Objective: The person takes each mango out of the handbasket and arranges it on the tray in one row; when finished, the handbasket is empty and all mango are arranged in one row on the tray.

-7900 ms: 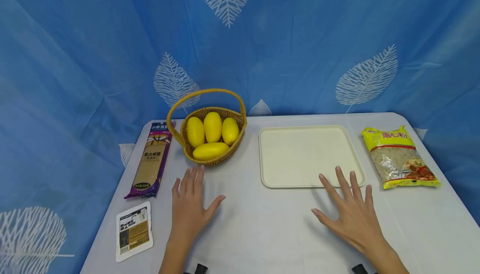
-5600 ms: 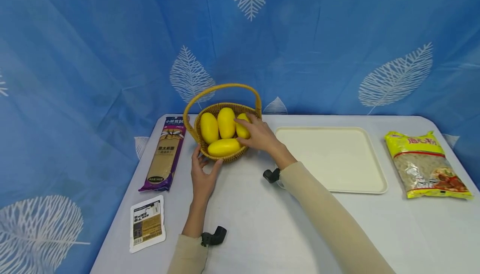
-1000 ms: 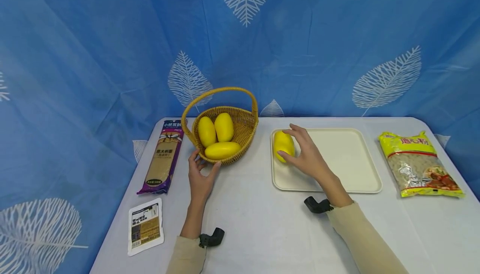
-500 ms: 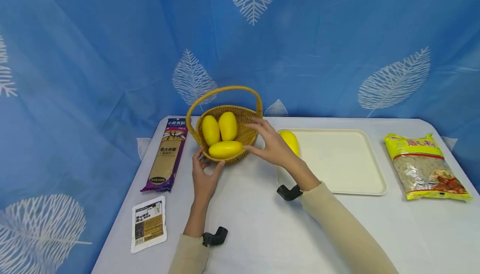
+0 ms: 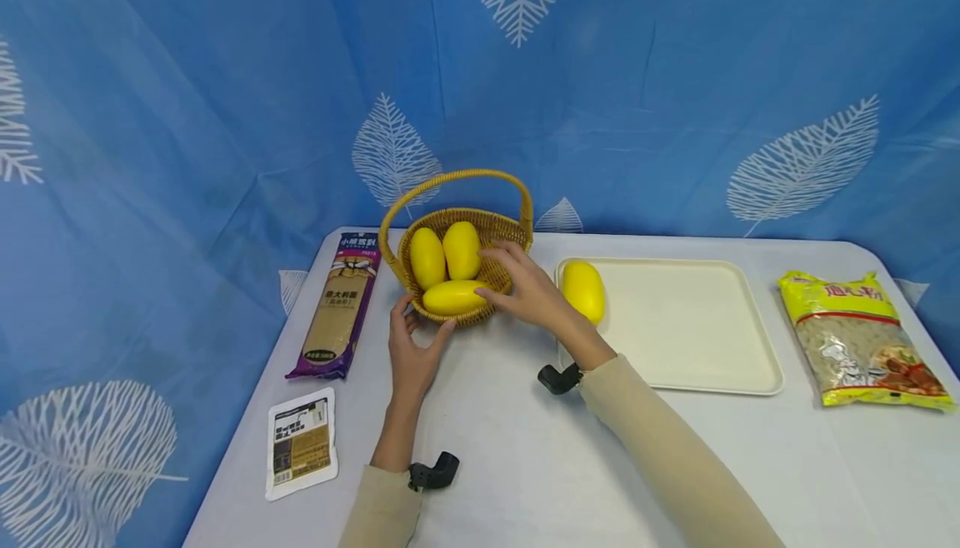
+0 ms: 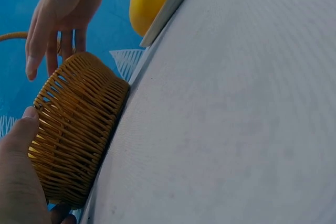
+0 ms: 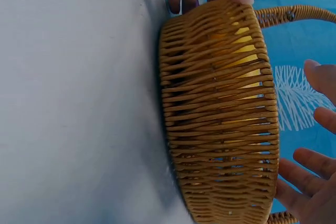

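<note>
A: Backdrop: blue cloth point(image 5: 645, 73) printed with white leaves. White-covered table point(image 5: 525, 456) in front of it.

B: Laid out how, left to right?

A: Long purple-edged pasta packet point(image 5: 335, 315); small white-edged pouch point(image 5: 302, 445), set nearer the person; wicker basket point(image 5: 495, 221) with an arched handle point(image 5: 459, 175); cream tray point(image 5: 690, 323); yellow-topped bag point(image 5: 862, 340) at far right.

B: Basket contents?

A: Three yellow fruits. Left fruit point(image 5: 427, 258) and back fruit point(image 5: 461, 250) side by side; front fruit point(image 5: 452, 298) crosswise along the near rim. A fourth fruit point(image 5: 583, 290) lies on the tray, at its left end.

B: Left hand point(image 5: 414, 361)?

A: At the basket's near left side, gripping it: thumb on the rim, fingers round the outside of the wicker. Both wrist views show that thumb on the rim.

B: Right hand point(image 5: 536, 290)?

A: Over the basket's right side, fingers spread, thumb well apart from them. Thumb tip at the front fruit's right end, fingertips near the back fruit. Touching or just beside, cannot tell. From the left wrist, some fingertips pass behind the rim.

B: Clothing?

A: Beige sleeves point(image 5: 667, 440), a black device point(image 5: 433, 473) on each wrist.
</note>
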### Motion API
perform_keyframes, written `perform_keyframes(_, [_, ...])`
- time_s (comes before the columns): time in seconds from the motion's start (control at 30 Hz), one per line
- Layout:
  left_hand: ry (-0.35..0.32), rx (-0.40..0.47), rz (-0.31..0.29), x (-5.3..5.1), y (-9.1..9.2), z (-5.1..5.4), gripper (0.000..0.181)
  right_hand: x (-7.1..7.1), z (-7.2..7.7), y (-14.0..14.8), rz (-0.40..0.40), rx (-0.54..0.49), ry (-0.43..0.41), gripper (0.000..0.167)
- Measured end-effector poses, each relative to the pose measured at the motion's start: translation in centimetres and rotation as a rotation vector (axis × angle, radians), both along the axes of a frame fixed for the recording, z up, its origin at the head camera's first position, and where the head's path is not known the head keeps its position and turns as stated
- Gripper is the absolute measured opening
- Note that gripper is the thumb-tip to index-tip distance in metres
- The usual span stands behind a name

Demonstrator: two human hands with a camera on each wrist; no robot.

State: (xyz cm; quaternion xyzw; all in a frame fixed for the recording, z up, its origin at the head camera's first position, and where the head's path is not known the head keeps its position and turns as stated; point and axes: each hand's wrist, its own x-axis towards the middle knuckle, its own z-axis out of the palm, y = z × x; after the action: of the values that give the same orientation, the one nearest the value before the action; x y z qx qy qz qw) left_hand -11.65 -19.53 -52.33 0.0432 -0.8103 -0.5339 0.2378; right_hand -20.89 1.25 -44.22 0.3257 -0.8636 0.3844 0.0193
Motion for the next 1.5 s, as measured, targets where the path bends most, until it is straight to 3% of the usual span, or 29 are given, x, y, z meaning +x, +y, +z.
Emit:
perform_keyframes(0.1, [-0.001,-0.016,0.016,0.1,-0.1,0.0,0.078,-1.0,0.2,-0.9,0.022,0.023,-0.037,0.055])
perform_keyframes(0.23, [0.005,0.02,-0.006,0.1,-0.1,0.0,0.078,-2.6,0.3,-2.2,0.051,0.089,-0.086,0.057])
perform_keyframes(0.43, [0.008,0.053,-0.029,-0.2,0.0,0.1,0.074,-4.5,0.4,-3.7,0.035,0.193,-0.16,0.058])
perform_keyframes(0.6, [0.014,0.062,-0.043,0.0,0.5,1.1,0.073,-5.3,0.2,-4.3,0.034,0.234,-0.178,0.055])
perform_keyframes(0.8, [0.02,0.065,-0.065,0.8,1.3,3.8,0.07,-5.6,0.0,-4.7,0.024,0.278,-0.195,0.056])
perform_keyframes(1.17, [-0.007,0.076,-0.061,1.0,1.1,3.6,0.071,-5.3,-0.3,-5.3,-0.012,0.274,-0.23,0.055])
perform_keyframes(1.5, [-0.005,0.079,-0.063,1.0,1.1,3.8,0.072,-5.3,-0.5,-5.4,-0.028,0.278,-0.209,0.054])
